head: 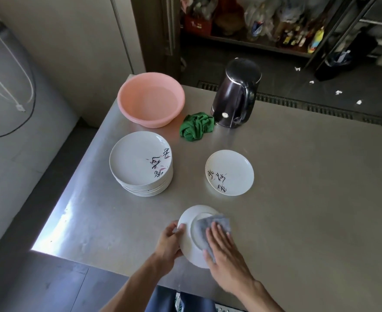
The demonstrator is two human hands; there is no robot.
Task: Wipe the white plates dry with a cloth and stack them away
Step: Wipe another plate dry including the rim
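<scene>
**Steel table, one plate in my hands**

Grey steel table (298,199) fills most of what I see, with a dark floor and shelves behind it. On it sits the big stack of white plates (138,163). Behind the stack is a pink basin (150,100). To the right of the stack are a green rag (196,126), a dark kettle (235,93) and one lone plate (229,172) lying flat.

Nearer to me than the stack, a bit to its right, is the plate I am drying (188,242). It is tipped up, bottom side facing me. My left hand (168,244) grips its rim, thumb on top, the other fingers curled behind. My right hand (221,246) lies flat on the grey cloth (208,224), fingers straight and close together, pushing it onto the plate.

I think this is the wiping step, on the back. Next I must rub all round, then lay the plate gently on a pile. I cannot tell which pile is the dry one.
</scene>
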